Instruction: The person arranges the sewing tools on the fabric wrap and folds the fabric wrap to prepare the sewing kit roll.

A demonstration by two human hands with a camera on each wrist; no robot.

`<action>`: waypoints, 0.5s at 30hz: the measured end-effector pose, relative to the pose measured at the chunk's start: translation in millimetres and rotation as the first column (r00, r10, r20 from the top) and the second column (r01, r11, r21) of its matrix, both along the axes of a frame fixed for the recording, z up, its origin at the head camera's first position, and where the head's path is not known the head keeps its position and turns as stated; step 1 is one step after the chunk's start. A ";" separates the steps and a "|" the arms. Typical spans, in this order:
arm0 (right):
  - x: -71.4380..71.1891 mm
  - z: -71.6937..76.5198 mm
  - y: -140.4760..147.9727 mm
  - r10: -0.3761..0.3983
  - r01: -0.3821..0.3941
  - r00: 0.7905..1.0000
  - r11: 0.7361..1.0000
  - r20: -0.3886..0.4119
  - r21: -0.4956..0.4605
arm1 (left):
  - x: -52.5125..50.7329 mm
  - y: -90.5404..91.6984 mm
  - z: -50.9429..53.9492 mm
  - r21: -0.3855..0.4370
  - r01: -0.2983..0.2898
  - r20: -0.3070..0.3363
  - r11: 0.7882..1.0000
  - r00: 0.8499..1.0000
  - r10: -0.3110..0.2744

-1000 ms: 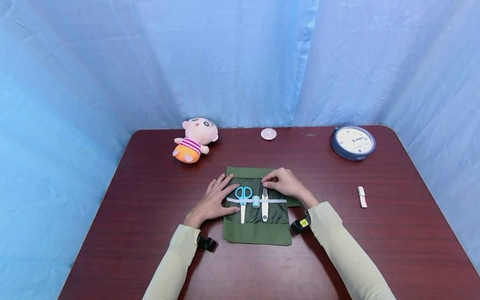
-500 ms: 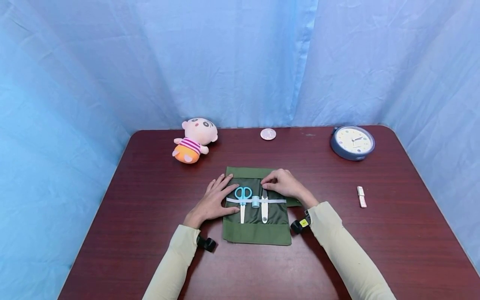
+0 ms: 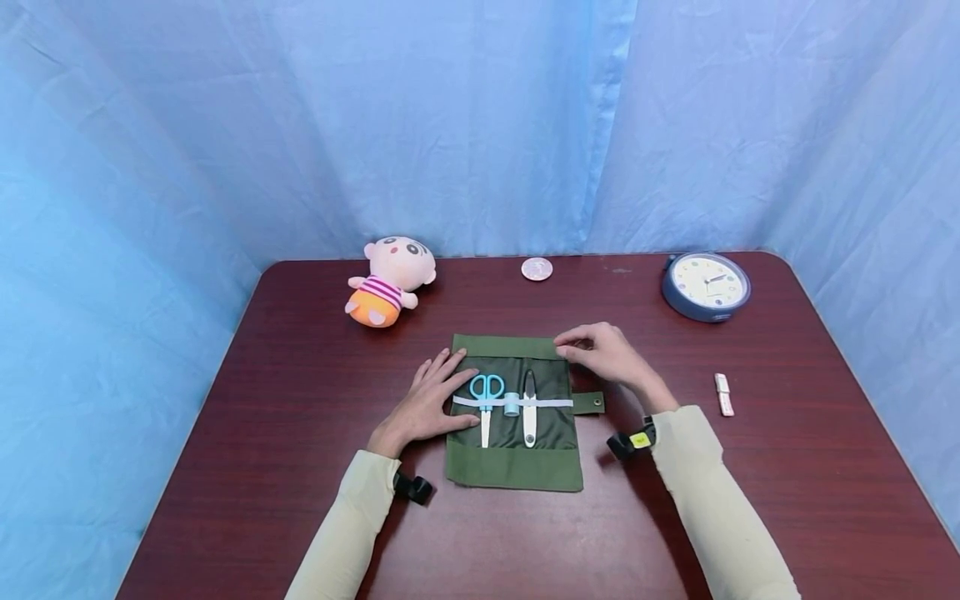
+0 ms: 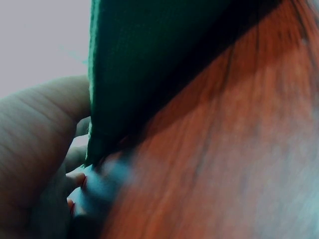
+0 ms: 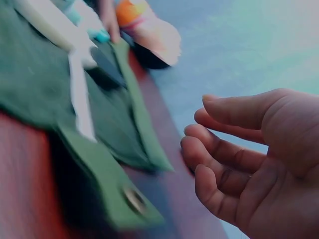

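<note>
Since half a second ago, we are seeing the right hand (image 3: 606, 354) moved away from the top of the white tool (image 3: 529, 425); now it is hovering near the upper right corner of the green pouch (image 3: 514, 469), its fingers bending loosely and holding nothing. We are finding the pouch unfolded on the dark red table (image 3: 487, 546). It is showing us matte green borders, the lower one looking wider than the upper, and a darker, slightly shiny lining that is wrinkling in its lower part. We are noticing a thin white band (image 3: 553, 403) crossing it, and along this band blue-handled scissors (image 3: 485, 423), a small pale blue cylinder (image 3: 512, 409) and the white tool are lying in a row. This tool is having a dark tip above and a dark round spot below. From the right edge a short green strap (image 3: 585, 404) is sticking out, with a round metal snap (image 5: 134, 200) near its end. The left hand (image 3: 429, 404) is resting on the left edge, its fingers spreading almost straight and gripping nothing
</note>
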State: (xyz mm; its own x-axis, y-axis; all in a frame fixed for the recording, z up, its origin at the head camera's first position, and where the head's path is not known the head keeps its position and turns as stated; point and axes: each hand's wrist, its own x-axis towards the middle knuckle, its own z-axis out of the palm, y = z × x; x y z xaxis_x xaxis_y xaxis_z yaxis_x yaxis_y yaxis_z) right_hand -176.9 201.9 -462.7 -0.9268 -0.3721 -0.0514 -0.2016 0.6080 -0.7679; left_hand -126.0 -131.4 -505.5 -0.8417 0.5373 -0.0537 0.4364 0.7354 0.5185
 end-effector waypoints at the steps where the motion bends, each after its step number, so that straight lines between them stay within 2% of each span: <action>1: 0.1 1.6 6.5 -0.014 0.014 1.000 1.000 -0.004 -0.001 | -0.1 -0.1 0.2 -0.001 -0.002 0.001 1.000 1.000 0.002; 8: 7.4 9.0 58.2 -0.096 0.095 0.994 0.995 -0.055 -0.032 | 0.4 -0.5 1.5 0.007 -0.004 -0.002 1.000 1.000 0.004; 15: 27.0 14.3 108.7 -0.215 0.212 0.975 0.976 -0.052 -0.054 | 1.2 0.1 2.4 0.010 -0.002 0.010 1.000 1.000 0.002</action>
